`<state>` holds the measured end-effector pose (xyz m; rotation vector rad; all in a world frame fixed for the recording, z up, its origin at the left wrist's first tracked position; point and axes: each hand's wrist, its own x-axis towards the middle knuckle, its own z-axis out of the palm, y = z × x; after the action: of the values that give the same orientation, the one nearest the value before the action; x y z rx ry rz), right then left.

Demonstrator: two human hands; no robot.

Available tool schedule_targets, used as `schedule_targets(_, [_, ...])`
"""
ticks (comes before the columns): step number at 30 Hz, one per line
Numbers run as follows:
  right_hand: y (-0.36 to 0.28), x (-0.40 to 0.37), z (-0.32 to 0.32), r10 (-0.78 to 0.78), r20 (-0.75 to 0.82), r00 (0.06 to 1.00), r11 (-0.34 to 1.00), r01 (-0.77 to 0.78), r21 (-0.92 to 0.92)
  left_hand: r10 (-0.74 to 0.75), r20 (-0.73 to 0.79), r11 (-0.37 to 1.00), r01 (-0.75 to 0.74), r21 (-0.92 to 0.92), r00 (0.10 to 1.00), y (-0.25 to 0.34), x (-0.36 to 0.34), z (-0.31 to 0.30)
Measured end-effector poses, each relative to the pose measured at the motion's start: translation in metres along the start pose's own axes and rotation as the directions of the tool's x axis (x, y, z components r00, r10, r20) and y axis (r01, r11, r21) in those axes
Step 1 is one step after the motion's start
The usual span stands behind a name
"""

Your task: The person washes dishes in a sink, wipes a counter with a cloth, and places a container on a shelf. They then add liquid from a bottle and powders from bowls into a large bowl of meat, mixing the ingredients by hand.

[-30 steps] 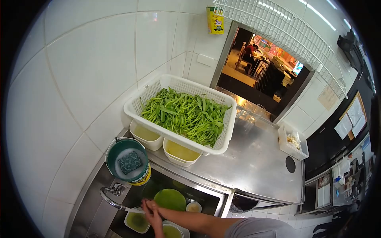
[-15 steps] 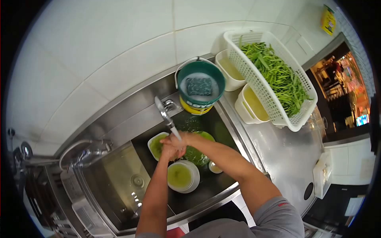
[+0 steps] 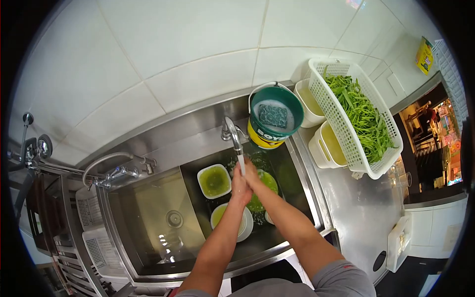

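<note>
Water runs from the faucet [image 3: 236, 141] onto my two hands, which touch each other palm to palm over the sink. My left hand [image 3: 239, 187] has its fingers stretched out and holds nothing I can see. Beside it, my right hand [image 3: 251, 174] is also outstretched, its fingertips partly hidden by the stream. A square white container [image 3: 214, 181] of greenish water stands left of the hands. Below them, a round white tub [image 3: 249, 225] is partly covered by my left forearm. Bright green water [image 3: 267, 183] shows to the right, partly behind my right arm.
A green and yellow bucket [image 3: 267, 141] with suds and a scouring pad [image 3: 272, 116] stands behind the sink. On the right counter, a white basket [image 3: 381, 168] of leafy greens [image 3: 361, 116] leans over two white containers [image 3: 319, 153]. A second basin [image 3: 148, 208] lies left.
The view has shifted, so the sink appears lower. My hands have gone from clasped and rubbing to stretched out together under the stream, uncovering the square container.
</note>
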<state>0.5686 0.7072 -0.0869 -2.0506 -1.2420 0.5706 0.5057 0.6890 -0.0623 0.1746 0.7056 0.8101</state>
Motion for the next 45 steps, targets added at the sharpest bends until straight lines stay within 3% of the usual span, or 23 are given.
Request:
schedule_targets(2, [-0.02,-0.007,-0.002,0.108,-0.046,0.993,0.985,-0.101,0.14,-0.01,0.004,0.991,0.01,-0.131,1.0,0.01,0.006,-0.006])
schedule_targets(3, [-0.019,0.006,-0.001,0.084,-0.046,0.995,0.996,-0.083,0.026,0.046,-0.025,0.985,-0.05,-0.164,0.999,0.016,-0.007,0.011])
schedule_targets(6, [-0.042,0.019,-0.017,0.2,-0.14,0.97,0.978,-0.207,-0.032,0.155,-0.034,0.988,-0.154,0.029,0.987,0.019,-0.044,0.043])
schedule_targets(9, [-0.039,0.018,-0.004,-0.173,-0.427,0.888,0.974,0.089,-0.209,-0.11,-0.037,0.972,0.115,0.206,0.993,0.002,-0.05,0.006])
schedule_targets(12, [0.002,0.006,0.032,0.04,-0.306,0.951,0.997,-0.059,-0.052,-0.232,-0.119,0.963,0.245,0.11,0.966,0.018,-0.042,0.006])
schedule_targets(15, [0.026,-0.014,0.036,0.254,-0.144,0.957,0.959,-0.229,0.168,-0.129,-0.06,0.988,0.124,-0.093,0.99,-0.004,0.037,-0.047])
schedule_targets(18, [-0.024,-0.043,0.004,0.266,-0.204,0.942,0.902,-0.168,0.397,-0.159,-0.088,0.987,0.157,-0.026,0.983,0.017,0.039,-0.034])
schedule_targets(19, [-0.043,-0.046,-0.008,0.233,-0.278,0.932,0.906,-0.104,0.411,-0.184,0.167,0.977,0.198,-0.073,0.969,-0.009,0.083,-0.071])
schedule_targets(20, [-0.066,-0.047,-0.02,0.199,-0.348,0.916,0.905,-0.035,0.424,-0.054,0.177,0.998,0.061,-0.033,0.983,-0.018,0.09,-0.071])
schedule_targets(21, [-0.095,-0.046,-0.038,0.301,-0.286,0.91,0.91,-0.185,0.371,0.071,0.181,0.997,-0.073,0.007,0.981,-0.033,0.091,-0.063])
schedule_targets(23, [-0.078,-0.016,-0.031,0.308,-0.26,0.915,0.934,-0.239,0.265,0.1,0.147,0.994,-0.104,0.017,0.984,-0.035,0.082,-0.048])
schedule_targets(27, [-0.018,0.044,0.007,0.344,-0.476,0.809,0.935,-0.247,0.256,-0.212,0.058,0.971,0.217,-0.101,0.976,0.041,-0.02,0.025])
schedule_targets(30, [-0.016,0.081,0.022,0.694,-0.159,0.702,0.69,-0.586,0.426,-0.063,0.013,0.998,0.063,-0.018,0.998,0.04,-0.033,0.003])
schedule_targets(32, [-0.073,0.063,0.014,0.651,-0.227,0.724,0.539,-0.23,0.81,0.007,0.026,0.98,-0.012,0.2,1.0,0.047,-0.064,-0.008])
schedule_targets(34, [-0.011,0.113,0.047,0.657,-0.206,0.725,0.387,-0.09,0.918,-0.026,0.125,0.932,-0.021,0.362,0.992,0.058,-0.101,-0.029])
schedule_targets(35, [-0.04,0.106,0.031,0.602,-0.225,0.766,0.406,-0.05,0.913,-0.015,0.071,0.875,-0.021,0.483,0.997,0.07,-0.123,-0.036])
schedule_targets(37, [-0.082,0.092,0.004,0.44,-0.214,0.872,0.501,-0.041,0.864,0.287,0.07,0.512,-0.214,0.832,0.955,0.059,-0.135,-0.098])
schedule_targets(38, [-0.083,0.099,-0.006,0.325,-0.168,0.931,0.581,-0.056,0.812,0.384,0.049,0.414,-0.22,0.883,0.922,0.068,-0.161,-0.107])
schedule_targets(39, [-0.068,0.119,-0.006,0.327,-0.114,0.938,0.785,-0.202,0.585,0.474,0.035,0.311,-0.204,0.928,0.88,0.079,-0.192,-0.11])
schedule_targets(41, [-0.071,0.107,-0.011,0.359,-0.02,0.933,0.877,-0.33,0.35,0.554,0.031,0.243,-0.198,0.95,0.832,0.092,-0.239,-0.123])
schedule_targets(43, [-0.066,0.07,-0.037,0.243,0.156,0.958,0.855,-0.287,0.432,0.643,0.011,0.281,-0.249,0.927,0.766,0.082,-0.277,-0.141])
schedule_targets(44, [-0.035,0.063,-0.051,0.093,0.289,0.953,0.849,-0.227,0.478,0.661,0.011,0.298,-0.276,0.914,0.75,0.073,-0.293,-0.151])
schedule_targets(45, [0.014,0.056,-0.047,-0.144,0.299,0.943,0.852,-0.035,0.522,0.701,-0.006,0.308,-0.295,0.905,0.713,0.064,-0.312,-0.16])
